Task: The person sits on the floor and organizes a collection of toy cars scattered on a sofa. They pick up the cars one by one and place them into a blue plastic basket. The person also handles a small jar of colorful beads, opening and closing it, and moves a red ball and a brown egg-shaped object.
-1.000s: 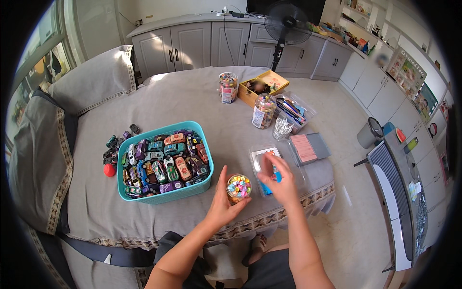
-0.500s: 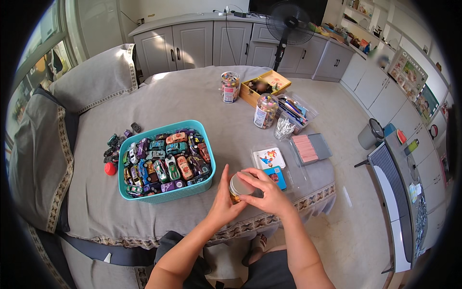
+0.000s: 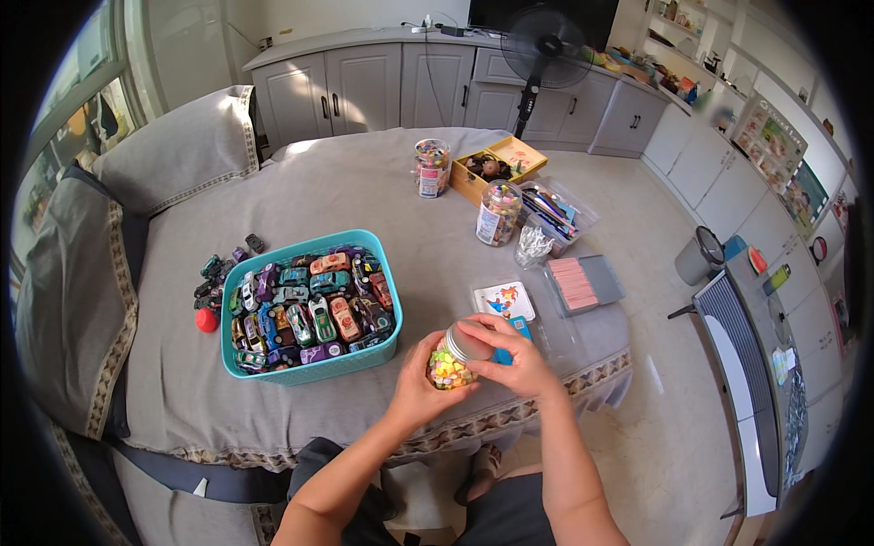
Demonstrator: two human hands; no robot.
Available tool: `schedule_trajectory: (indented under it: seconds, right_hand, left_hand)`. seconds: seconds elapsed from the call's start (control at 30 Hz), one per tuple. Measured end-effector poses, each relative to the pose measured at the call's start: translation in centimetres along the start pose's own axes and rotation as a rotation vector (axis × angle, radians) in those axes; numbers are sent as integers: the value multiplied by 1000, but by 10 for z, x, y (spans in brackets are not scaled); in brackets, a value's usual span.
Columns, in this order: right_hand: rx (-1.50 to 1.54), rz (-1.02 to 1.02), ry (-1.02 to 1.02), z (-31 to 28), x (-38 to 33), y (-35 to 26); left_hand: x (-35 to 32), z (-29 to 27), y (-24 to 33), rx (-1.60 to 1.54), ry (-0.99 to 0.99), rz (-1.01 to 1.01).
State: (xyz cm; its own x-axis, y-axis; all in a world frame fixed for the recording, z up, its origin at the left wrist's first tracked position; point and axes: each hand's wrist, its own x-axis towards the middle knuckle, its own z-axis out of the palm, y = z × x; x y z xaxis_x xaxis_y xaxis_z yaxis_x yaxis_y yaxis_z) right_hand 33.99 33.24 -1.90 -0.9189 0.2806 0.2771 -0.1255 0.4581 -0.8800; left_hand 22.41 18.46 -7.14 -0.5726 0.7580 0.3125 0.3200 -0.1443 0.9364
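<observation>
Between my hands, over the table's near edge, is a small clear jar (image 3: 448, 371) filled with small yellow, orange and pink pieces. It leans slightly to the right. My left hand (image 3: 417, 382) is wrapped round the jar's body. The fingers of my right hand (image 3: 521, 360) grip the rim of its silver lid (image 3: 471, 341), which sits on the mouth. Behind my right hand lie a blue card (image 3: 521, 329) and a white card with a coloured picture (image 3: 503, 301).
A turquoise basket (image 3: 397, 314) packed with toy cars stands left, with loose toy cars (image 3: 214, 269) and a red ball (image 3: 207, 320) beside it. Farther back are two tubs (image 3: 431, 168) of coloured pieces, a wooden box (image 3: 469, 187), cotton swabs (image 3: 534, 244) and a box of pink sticks (image 3: 574, 283).
The jar has tilted and shifted slightly, so its colourful contents now show. My left hand has moved lower round its body; my right hand stays on the lid.
</observation>
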Motion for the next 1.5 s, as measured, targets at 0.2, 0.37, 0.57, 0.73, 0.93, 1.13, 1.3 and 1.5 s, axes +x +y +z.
schedule_trajectory:
  seconds: [0.2,0.37,0.57,0.73,0.93,1.13,1.3,1.5]
  right_hand:
    - [446,74,-41,-4,-1,-1]
    - [225,149,37,4,5,-2]
    - [-282,163,218,25,8,-20]
    - [296,104,62,18,7,-6]
    - [13,81,68,18,6,-3]
    - [299,47,66,19,4,5]
    - [32,30,78,13,5,-1]
    - [254,82,-50,4,2,-2]
  left_hand:
    - [2,-15,19,-445,-276,-312]
    - [0,-11,14,-386,-213,-289]
    - [-1,-10,31,-155,-110,-215]
    - [1,-16,13,-419,-193,-280]
    - [-3,-13,8,-355,-210,-254]
    - [-1,-13,11,-355,-199,-257]
    - [-4,-11,15,-281,-208,-216]
    - [-2,-17,14,-318,-281,-237]
